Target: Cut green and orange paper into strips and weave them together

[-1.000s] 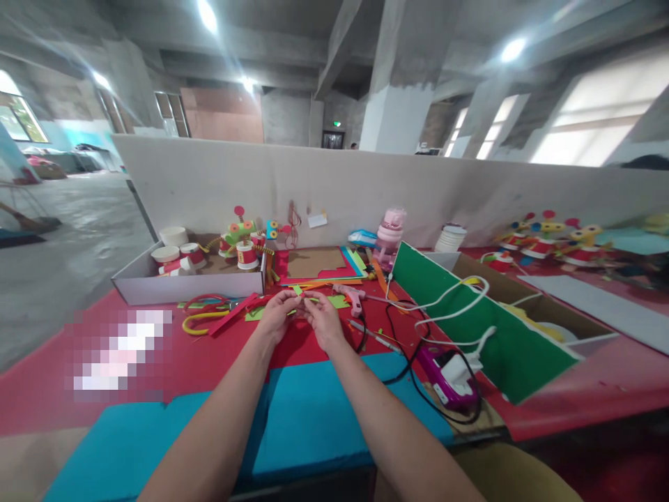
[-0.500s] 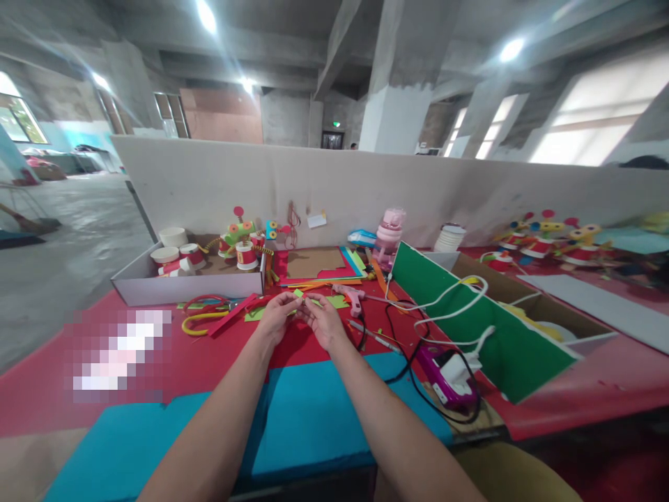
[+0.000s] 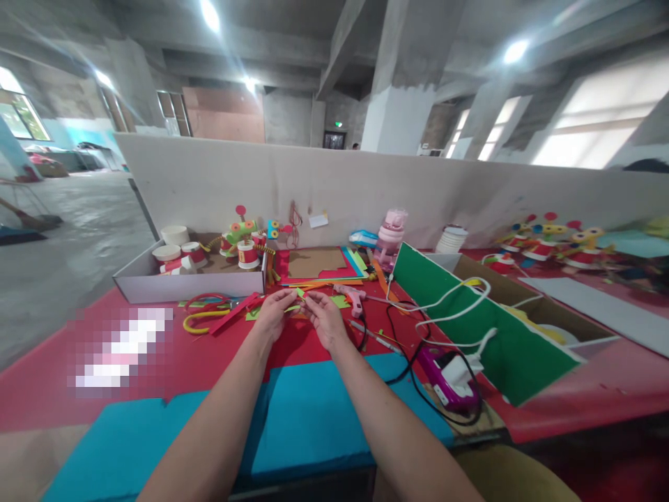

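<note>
My left hand (image 3: 272,314) and my right hand (image 3: 325,317) meet over the red table covering (image 3: 297,345). Between their fingertips is a small light green piece (image 3: 300,293), pinched by both hands; its exact shape is too small to make out. Just right of my right hand lies a pink glue gun (image 3: 354,298) with a black cord. Light green sheet scraps (image 3: 254,311) lie behind and beside my hands. On the left, red scissors or handles and a yellow loop (image 3: 197,322) rest near a red strip (image 3: 235,315).
A white box (image 3: 193,287) with cups and a toy figure stands back left. A green-sided box (image 3: 470,321), white cable and purple power strip (image 3: 449,380) are at right. Blue padding (image 3: 313,411) lines the front edge. A pink bottle (image 3: 389,237) stands behind.
My fingertips have moved slightly apart, and more of the green piece shows between them. The whole view has shifted a little.
</note>
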The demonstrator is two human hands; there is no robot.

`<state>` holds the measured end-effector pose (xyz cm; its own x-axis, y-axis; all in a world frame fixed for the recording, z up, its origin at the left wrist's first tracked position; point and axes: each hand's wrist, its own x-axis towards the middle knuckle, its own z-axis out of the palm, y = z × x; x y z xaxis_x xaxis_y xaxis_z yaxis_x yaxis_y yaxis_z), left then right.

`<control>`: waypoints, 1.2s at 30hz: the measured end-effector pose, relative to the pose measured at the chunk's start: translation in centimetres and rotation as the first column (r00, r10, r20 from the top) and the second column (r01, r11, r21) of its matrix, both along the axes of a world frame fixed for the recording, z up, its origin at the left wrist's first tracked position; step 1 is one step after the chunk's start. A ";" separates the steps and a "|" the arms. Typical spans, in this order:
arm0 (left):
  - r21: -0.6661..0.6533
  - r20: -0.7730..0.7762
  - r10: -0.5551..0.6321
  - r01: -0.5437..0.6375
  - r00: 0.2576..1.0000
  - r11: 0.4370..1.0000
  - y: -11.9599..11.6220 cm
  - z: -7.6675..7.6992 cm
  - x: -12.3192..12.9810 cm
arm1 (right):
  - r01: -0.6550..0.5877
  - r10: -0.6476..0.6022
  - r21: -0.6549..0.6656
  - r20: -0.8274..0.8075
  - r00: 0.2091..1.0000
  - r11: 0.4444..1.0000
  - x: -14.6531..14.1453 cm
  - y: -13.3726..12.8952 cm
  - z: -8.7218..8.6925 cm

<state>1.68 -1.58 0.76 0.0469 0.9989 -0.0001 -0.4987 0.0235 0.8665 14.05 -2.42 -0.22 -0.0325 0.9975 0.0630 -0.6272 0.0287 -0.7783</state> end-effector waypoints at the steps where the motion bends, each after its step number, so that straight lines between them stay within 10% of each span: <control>1: 0.005 -0.001 0.008 -0.008 1.000 1.000 0.1 0.0 0.0 | -0.004 0.004 -0.008 0.006 1.000 1.000 0.0 0.0 0.0; 22: -0.042 0.067 0.006 -0.004 0.998 0.999 0.1 0.2 -0.2 | -0.055 0.055 -0.021 -0.011 0.998 0.998 -0.1 -0.2 0.2; 36: 0.212 -0.196 0.183 -0.141 0.963 0.967 0.4 -0.1 0.0 | -0.039 0.039 -0.046 0.002 0.999 0.998 0.2 -0.2 0.2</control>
